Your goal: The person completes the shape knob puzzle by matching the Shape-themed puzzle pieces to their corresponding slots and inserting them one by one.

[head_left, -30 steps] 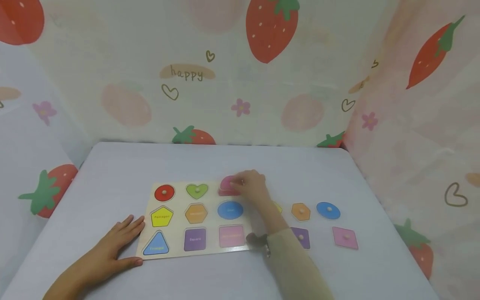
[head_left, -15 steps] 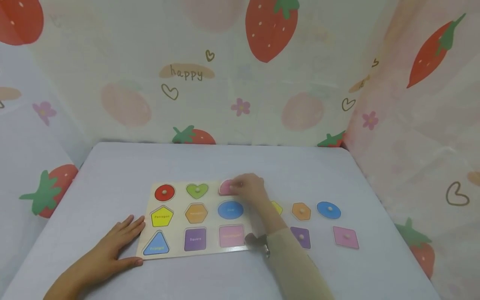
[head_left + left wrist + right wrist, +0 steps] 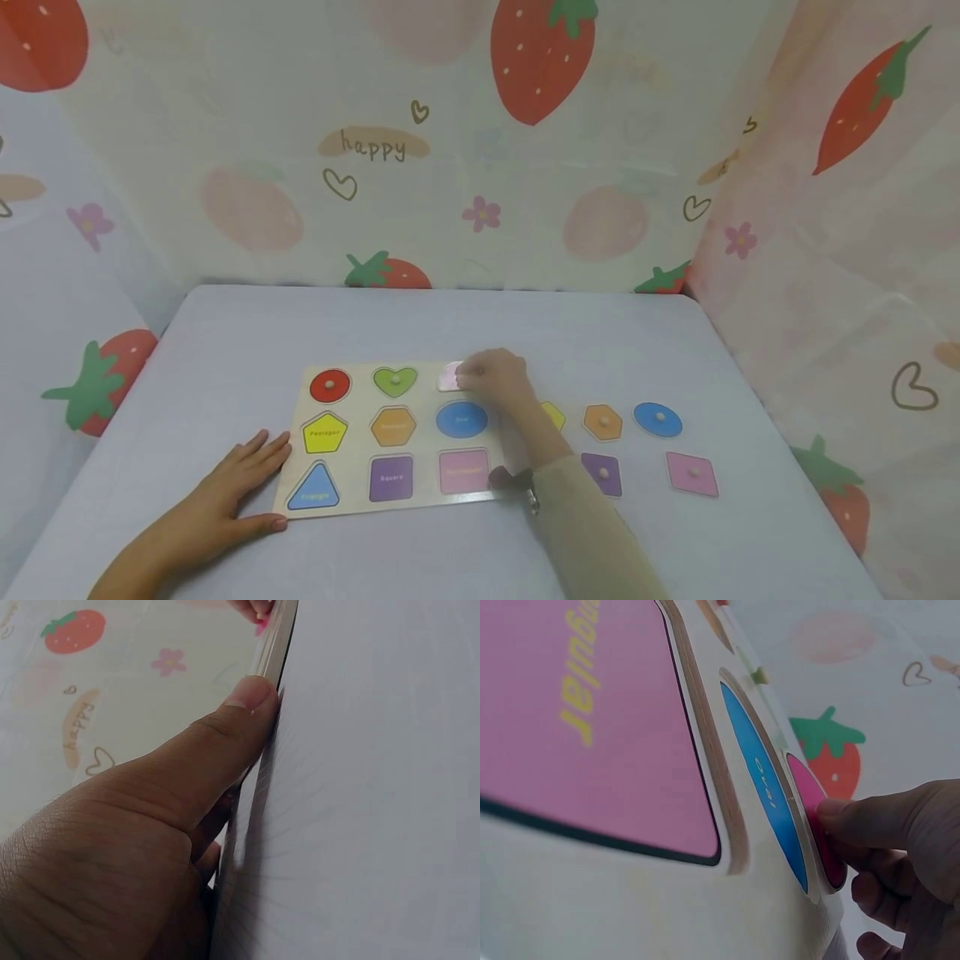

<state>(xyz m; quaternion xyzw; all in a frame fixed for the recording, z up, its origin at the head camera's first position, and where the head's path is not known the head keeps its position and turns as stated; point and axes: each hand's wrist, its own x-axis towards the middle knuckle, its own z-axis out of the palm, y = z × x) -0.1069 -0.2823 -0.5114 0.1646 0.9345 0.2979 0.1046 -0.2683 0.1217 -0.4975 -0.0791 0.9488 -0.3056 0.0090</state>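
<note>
A wooden peg puzzle board (image 3: 355, 454) lies on the table. The right hand (image 3: 498, 383) is at its far right corner, thumb and fingers pinching a pink half-round puzzle piece (image 3: 448, 377). In the right wrist view that piece (image 3: 804, 780) lies at its slot beyond the blue oval recess (image 3: 761, 787); the fingers cover its knob. The left hand (image 3: 217, 504) rests at the board's left edge, fingers extended, and the left wrist view shows its thumb (image 3: 251, 694) against the edge. A knobbed red circle (image 3: 329, 386) and green heart (image 3: 394, 382) sit in the back row.
Right of the board lie knobbed pieces: a yellow pentagon (image 3: 553, 415) partly behind the right forearm, an orange hexagon (image 3: 602, 422), a blue oval (image 3: 657, 419), a purple square (image 3: 604, 476) and a pink rectangle (image 3: 692, 474). Strawberry-print cloth (image 3: 480, 167) hangs around the white table (image 3: 420, 325).
The pink half-round piece, tilted up above its slot a second ago, has come down to lie flatter at the board. The right hand has lowered slightly with it. The left hand stays put.
</note>
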